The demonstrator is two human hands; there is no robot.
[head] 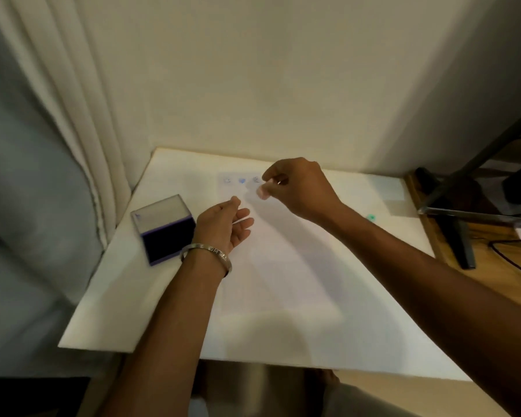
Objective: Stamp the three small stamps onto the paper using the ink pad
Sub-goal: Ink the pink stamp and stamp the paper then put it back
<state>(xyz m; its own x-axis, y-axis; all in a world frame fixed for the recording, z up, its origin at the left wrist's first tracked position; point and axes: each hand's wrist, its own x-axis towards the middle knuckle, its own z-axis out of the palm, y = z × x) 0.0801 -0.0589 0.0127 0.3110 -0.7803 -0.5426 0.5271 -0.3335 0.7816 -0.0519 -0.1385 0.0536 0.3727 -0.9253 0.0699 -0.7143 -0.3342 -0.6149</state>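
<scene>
A white paper (271, 260) lies on the white table top (109, 311), with three faint blue stamp marks (242, 180) in a row near its far edge. My right hand (298, 188) hovers just right of the marks, pinching a small pale pink stamp (263, 191) between thumb and fingers. My left hand (226, 224), with a metal bangle on the wrist, rests on the paper's left side, fingers apart and empty. The ink pad (166, 228), dark with a purple rim and its lid raised, sits left of that hand. A small green stamp (371, 217) lies at the right.
A wall runs along the table's far edge and a curtain (82, 115) hangs at the left. A pale sheet (388, 189) lies at the far right corner. A black monitor stand (454, 218) and cables sit on the wooden desk to the right.
</scene>
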